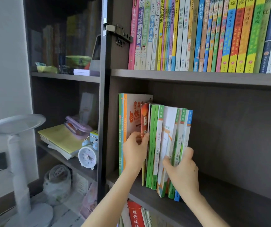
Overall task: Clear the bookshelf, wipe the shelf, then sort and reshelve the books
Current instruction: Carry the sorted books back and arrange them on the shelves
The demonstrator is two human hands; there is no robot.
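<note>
A small group of upright books [157, 145], mostly green-spined, stands at the left end of the dark middle shelf [229, 199]. Taller books with a white and orange cover [134, 115] lean against the shelf's left wall. My left hand [135, 151] grips the left side of the group, fingers curled round a thin red book [144, 120]. My right hand [183, 171] grips the right side of the group, thumb across a white spine and fingers behind the blue-edged book [188, 128]. The rest of this shelf to the right is bare.
The shelf above holds a full row of colourful books [205, 35]. The left compartment holds a yellow pad [62, 140], a pencil case and an alarm clock [88, 154]. A white desk lamp [17, 145] stands at the left. Below, a red book [135, 215] shows.
</note>
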